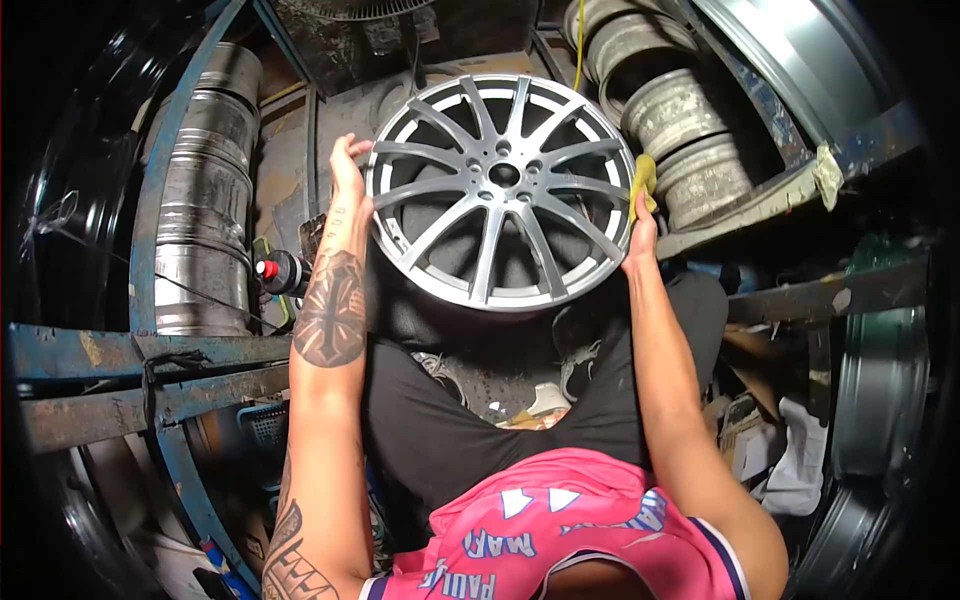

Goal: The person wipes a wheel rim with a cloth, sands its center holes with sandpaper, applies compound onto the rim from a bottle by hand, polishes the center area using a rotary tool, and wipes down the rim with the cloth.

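Observation:
A silver multi-spoke alloy wheel (pixel 487 245) faces up in front of me, between my two hands. My left hand (pixel 350 178) grips its left edge, with the fingertips curling at the upper side and the thumb lying along the rim. At the opposite edge, my right hand (pixel 642 228) presses a yellow cloth (pixel 643 182) against the wheel's outer lip. Part of that hand's fingers is hidden behind the cloth and the rim. Dark floor and shadow show through the gaps between the spokes.
Shiny stacked rims (pixel 205 200) stand in a blue metal rack (pixel 165 150) on the left. Dull, worn rims (pixel 680 125) lie on the right-hand shelf. A dark bottle with a red cap (pixel 283 271) is near my left forearm. A fan (pixel 350 8) is at the top.

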Tool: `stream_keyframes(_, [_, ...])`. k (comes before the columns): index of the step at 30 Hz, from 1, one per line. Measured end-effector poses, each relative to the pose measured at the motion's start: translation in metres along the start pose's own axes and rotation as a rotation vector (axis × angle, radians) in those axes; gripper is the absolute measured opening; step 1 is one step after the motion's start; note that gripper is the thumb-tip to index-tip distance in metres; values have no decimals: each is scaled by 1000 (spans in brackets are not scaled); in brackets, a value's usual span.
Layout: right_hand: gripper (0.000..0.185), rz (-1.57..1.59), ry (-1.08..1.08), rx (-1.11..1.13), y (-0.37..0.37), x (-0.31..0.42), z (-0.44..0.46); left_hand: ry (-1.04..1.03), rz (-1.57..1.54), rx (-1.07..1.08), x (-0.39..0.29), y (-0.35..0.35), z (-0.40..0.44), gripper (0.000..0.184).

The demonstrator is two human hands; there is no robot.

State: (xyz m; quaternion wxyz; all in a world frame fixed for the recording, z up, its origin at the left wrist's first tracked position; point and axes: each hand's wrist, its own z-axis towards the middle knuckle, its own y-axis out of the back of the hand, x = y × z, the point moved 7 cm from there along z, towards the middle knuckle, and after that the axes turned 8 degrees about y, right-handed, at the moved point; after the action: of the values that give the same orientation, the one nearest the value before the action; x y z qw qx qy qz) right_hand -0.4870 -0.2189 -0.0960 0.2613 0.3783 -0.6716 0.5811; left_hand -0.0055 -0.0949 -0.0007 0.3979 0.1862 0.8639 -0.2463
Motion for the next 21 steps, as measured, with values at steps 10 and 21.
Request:
stream_keyframes(10, [53,-204,-71,133,-38,-17,8,-128,-253,-243,54,108,-56,40])
stream_keyframes(21, [57,-541,202,-36,-4,14,-11,-57,270,-99,98,150,-61,57])
